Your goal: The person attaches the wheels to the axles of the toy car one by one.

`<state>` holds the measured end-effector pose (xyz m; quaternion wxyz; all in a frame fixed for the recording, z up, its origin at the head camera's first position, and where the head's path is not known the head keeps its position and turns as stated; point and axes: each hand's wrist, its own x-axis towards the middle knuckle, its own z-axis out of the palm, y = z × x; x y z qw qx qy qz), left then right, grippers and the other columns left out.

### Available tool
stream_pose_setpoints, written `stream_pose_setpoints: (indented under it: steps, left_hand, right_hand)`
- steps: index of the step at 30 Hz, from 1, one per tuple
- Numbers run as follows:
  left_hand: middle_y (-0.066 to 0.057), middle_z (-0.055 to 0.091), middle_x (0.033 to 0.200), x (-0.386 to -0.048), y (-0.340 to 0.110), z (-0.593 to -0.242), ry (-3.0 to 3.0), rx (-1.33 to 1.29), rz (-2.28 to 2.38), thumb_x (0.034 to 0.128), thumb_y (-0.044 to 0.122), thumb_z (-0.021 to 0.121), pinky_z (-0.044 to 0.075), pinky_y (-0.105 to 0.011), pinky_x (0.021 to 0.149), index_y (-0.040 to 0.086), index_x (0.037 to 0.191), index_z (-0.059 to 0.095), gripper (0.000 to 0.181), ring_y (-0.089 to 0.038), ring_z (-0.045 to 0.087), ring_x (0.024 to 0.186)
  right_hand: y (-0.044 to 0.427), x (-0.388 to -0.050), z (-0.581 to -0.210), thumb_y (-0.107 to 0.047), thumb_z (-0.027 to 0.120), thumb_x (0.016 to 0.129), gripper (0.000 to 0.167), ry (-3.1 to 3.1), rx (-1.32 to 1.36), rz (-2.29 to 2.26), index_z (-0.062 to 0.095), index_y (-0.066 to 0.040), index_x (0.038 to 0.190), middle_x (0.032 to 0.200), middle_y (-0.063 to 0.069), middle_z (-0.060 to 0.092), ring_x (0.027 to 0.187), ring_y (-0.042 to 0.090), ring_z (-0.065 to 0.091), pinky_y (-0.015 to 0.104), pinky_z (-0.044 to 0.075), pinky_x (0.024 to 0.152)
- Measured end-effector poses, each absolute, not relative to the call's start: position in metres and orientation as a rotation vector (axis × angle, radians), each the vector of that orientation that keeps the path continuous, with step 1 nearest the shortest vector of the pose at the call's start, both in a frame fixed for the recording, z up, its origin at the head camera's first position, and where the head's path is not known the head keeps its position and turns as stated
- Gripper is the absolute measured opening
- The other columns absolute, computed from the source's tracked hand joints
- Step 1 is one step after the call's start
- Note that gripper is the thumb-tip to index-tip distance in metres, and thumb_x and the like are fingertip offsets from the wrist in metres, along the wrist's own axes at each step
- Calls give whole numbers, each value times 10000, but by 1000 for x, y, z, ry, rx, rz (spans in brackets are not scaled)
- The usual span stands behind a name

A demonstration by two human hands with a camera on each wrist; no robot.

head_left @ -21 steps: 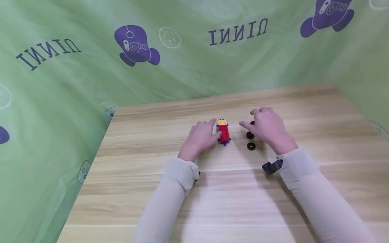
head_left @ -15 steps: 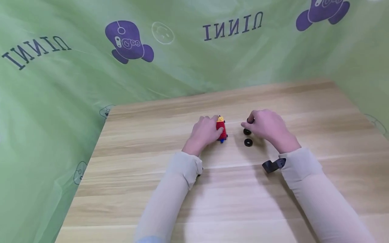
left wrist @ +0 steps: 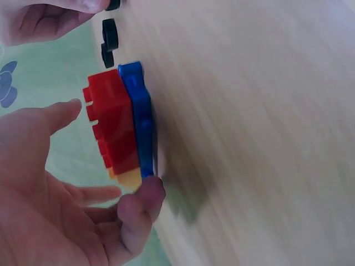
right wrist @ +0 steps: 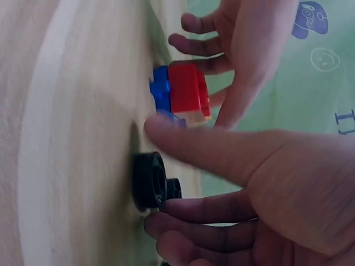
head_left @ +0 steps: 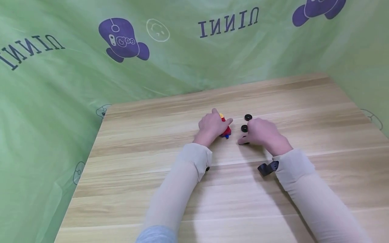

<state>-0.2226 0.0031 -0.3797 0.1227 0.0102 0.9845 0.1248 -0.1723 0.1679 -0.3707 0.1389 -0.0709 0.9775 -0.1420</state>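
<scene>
A toy vehicle of red and yellow bricks (head_left: 227, 131) on a blue base lies beside my left hand (head_left: 211, 125). In the left wrist view, the left thumb stands clear of the red bricks (left wrist: 113, 122), while a fingertip meets the yellow end of the toy. My right hand (head_left: 263, 133) is around the nearest black wheel (right wrist: 148, 180). Its thumb is apart from that wheel, and a fingertip is at the wheel's edge. Two other black wheels (head_left: 248, 117) (head_left: 244, 128) lie farther back, and the right hand partly hides the nearest one in the head view.
Both hands are over a light wooden table (head_left: 121, 168). Behind it hangs a green cloth (head_left: 188, 64) with purple figures. A black device (head_left: 267, 168) is on the right wrist, near the cuff.
My right hand has come from the farthest wheel to the nearest one. The left hand has shifted beside the toy, with its thumb lifted outward, and the toy has turned slightly.
</scene>
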Motion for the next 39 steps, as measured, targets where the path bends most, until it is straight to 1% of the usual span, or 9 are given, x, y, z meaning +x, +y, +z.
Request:
stream_pose_setpoints:
  steps: [3,8,12,16,20,26,29,33,39]
  left_hand:
    - [-118,667,1201,-224,5,-380,2854,-9,394,938,606,585,530,-411,921,84,1501,373,797,-275,638,1127]
    - [-118,663,1094,-223,-1,-379,2815,-35,532,930,433,663,564,-385,816,74,1403,441,634,-278,649,935]
    - [-127,646,1109,-219,-14,-375,2784,-71,662,935,399,672,572,-373,796,64,1408,443,623,-268,632,898]
    - [-140,645,1172,-214,-26,-369,2751,-114,830,945,366,671,568,-366,822,72,1423,458,601,-270,636,956]
    - [-139,629,1239,-208,-36,-365,2625,-143,1159,956,301,663,570,-314,771,97,1447,467,566,-226,625,967]
    - [-164,663,1055,-197,-44,-363,2237,-177,1757,939,115,658,572,-270,650,64,1446,478,539,-199,663,794]
    - [-154,679,1036,-193,-46,-363,2093,-196,1911,926,71,672,562,-263,675,68,1443,493,547,-189,659,769]
    - [-180,684,1164,-188,-50,-365,1930,-187,2053,935,53,670,564,-256,726,59,1448,506,539,-165,658,804]
    - [-145,648,1190,-185,-58,-367,1747,-80,2173,957,23,624,553,-237,746,-53,1398,535,456,-150,625,862]
  right_hand:
    - [165,-172,-371,-400,814,793,381,2826,-215,-378,622,-100,662,735,85,614,633,245,531,368,450,539]
    - [164,-171,-369,-353,801,809,391,2808,-219,-424,557,-135,594,634,21,527,593,201,490,312,386,518]
    - [162,-173,-363,-329,798,815,353,2831,-242,-488,580,-146,607,611,-8,540,594,186,505,294,366,533]
    - [157,-175,-355,-321,793,824,259,2869,-272,-533,664,-117,731,682,14,616,639,199,549,310,393,558]
    - [150,-175,-347,-342,803,815,283,2922,-307,-575,695,-83,850,764,43,667,689,213,592,332,429,580]
    - [146,-173,-337,-355,806,813,342,2967,-335,-630,713,-51,938,845,88,718,751,241,632,364,476,629]
    - [147,-172,-334,-360,796,830,367,2974,-322,-655,713,-42,991,890,100,728,774,241,640,375,484,652]
    - [146,-171,-331,-360,789,849,385,2983,-318,-739,714,-46,1059,944,112,731,820,253,653,391,487,690]
    - [141,-167,-327,-347,781,866,370,2999,-335,-889,725,-70,1103,1000,122,724,899,278,677,400,492,720]
